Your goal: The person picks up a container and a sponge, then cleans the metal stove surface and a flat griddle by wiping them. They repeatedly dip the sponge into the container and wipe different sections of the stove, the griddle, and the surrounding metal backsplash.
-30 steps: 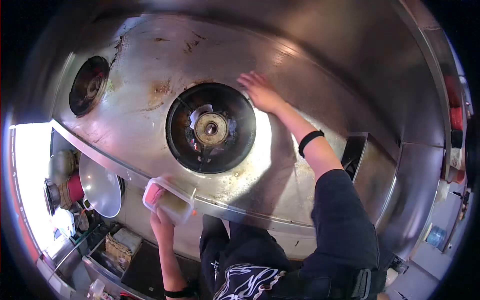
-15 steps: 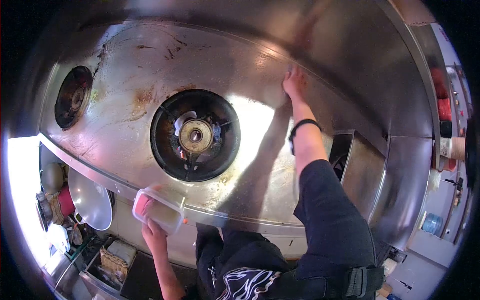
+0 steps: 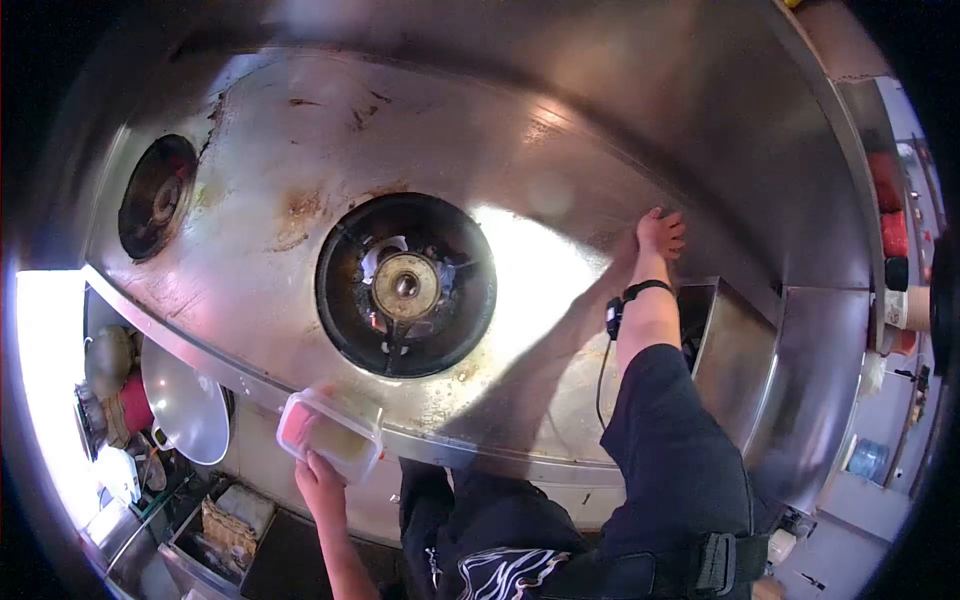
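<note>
My left hand (image 3: 321, 482) grips the near corner of a clear plastic container (image 3: 345, 442), held by the front edge of the steel stove top (image 3: 560, 400). Something pinkish-red shows through its left end, and I cannot make out what it is. My right hand (image 3: 661, 235) lies on the steel surface toward the back right, its fingers spread and nothing visible in them. A black band with a small device and a thin cord is on that wrist. Between my hands sits a round black burner (image 3: 406, 285) with a metal hub and some scraps inside.
A second burner (image 3: 158, 197) sits at the far left. Right of my right arm is a boxed steel compartment (image 3: 735, 350). A large metal wok (image 3: 185, 405) hangs at the lower left, near a bin (image 3: 215, 540). Brown stains mark the stove top.
My right hand has slid right and toward me along the steel, its fingers more spread. The container in my left hand stays by the front edge, and the view has shifted slightly.
</note>
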{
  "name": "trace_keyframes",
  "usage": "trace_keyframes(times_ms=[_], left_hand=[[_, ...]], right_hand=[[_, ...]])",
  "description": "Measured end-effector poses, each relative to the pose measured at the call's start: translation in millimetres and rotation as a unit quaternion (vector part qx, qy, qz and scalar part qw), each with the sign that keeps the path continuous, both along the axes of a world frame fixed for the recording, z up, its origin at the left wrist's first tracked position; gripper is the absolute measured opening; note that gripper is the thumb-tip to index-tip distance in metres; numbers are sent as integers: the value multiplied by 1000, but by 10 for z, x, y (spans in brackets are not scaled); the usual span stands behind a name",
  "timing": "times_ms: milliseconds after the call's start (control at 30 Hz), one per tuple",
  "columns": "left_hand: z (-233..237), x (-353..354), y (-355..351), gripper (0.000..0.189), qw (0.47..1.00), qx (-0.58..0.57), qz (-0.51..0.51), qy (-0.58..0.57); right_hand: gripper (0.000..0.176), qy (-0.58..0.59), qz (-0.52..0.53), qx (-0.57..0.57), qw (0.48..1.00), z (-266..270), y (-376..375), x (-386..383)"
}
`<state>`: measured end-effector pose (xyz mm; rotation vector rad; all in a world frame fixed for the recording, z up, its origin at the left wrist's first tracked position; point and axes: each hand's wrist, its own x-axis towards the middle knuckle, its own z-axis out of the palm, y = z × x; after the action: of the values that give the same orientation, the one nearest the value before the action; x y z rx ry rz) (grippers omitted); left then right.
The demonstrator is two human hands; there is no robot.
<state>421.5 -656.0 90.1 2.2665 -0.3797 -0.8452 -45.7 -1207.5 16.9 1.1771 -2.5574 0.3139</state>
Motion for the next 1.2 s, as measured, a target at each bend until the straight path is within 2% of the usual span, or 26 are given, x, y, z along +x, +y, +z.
trace_keyframes(times_ms=[33,67,100,133,167,200,267,367,400,433,467,500,533,567,667,700,733,767,800,833,900,1000,1067,1100,1133,1200], left_hand=[[-31,-21,4,38,1000,6,-4,-25],[93,-42,-95,39,1000,18,-4,-10],[246,-68,-194,39,1000,18,-12,-8],[390,-110,-291,39,1000,9,-1,3],[433,-163,-367,39,1000,-1,10,15],[209,7,-149,40,998,53,-21,21],[-51,85,47,42,999,37,-27,-19],[8,101,5,43,999,38,-12,7],[4,99,56,43,999,35,-3,16],[11,86,72,43,999,40,-2,21],[18,57,33,43,998,55,-9,-15],[33,34,9,43,996,71,-17,-50],[52,29,-3,43,996,71,-18,-43],[79,30,-20,43,997,53,-35,-53],[60,25,-31,42,998,32,-41,-44],[59,51,7,42,999,33,-27,-28],[-3,88,70,42,999,35,-28,-29],[-122,115,142,42,998,12,-23,-49],[-180,118,182,42,997,-9,-19,-70],[-67,55,53,42,997,-8,-17,-72],[323,-67,-239,42,999,-3,20,43],[142,-21,-102,41,1000,-3,17,8],[137,-41,-124,39,999,-5,-18,-41],[227,-60,-196,39,999,-7,-14,-41],[365,-88,-293,40,1000,14,-14,-7],[348,-83,-278,41,999,38,-21,32]], right_hand=[[55,-191,-88,198,957,353,-231,82],[55,-371,-171,376,832,536,-316,161],[57,-281,175,84,940,107,223,489],[48,-108,323,1,940,-436,-42,629],[47,-126,386,95,909,-93,-38,1105],[53,-67,493,125,858,-441,-135,1391],[57,-56,609,55,790,-221,138,1776],[59,-106,519,42,847,-311,-161,1299],[51,-159,393,132,896,-216,-299,921],[55,-130,330,92,930,8,-211,626],[58,-81,293,-28,952,-454,-306,-34],[66,-138,213,80,964,-157,-168,-415],[67,-134,98,59,984,-177,7,-634],[68,-129,-19,36,991,-147,148,-715],[71,-153,-107,70,980,37,231,-404],[68,-49,18,45,998,-187,169,-294],[60,-102,130,165,972,152,110,155],[48,-50,298,-30,953,-673,-73,114],[47,-94,434,99,891,-526,-70,533],[48,-94,439,213,868,90,240,1342],[45,-24,621,32,783,-167,655,1697],[45,-75,643,83,758,-322,523,1310],[53,-123,459,238,847,79,267,781],[56,-192,417,78,885,-467,108,196],[55,-160,303,57,938,-288,116,-24],[59,-189,71,136,970,157,247,-179]])
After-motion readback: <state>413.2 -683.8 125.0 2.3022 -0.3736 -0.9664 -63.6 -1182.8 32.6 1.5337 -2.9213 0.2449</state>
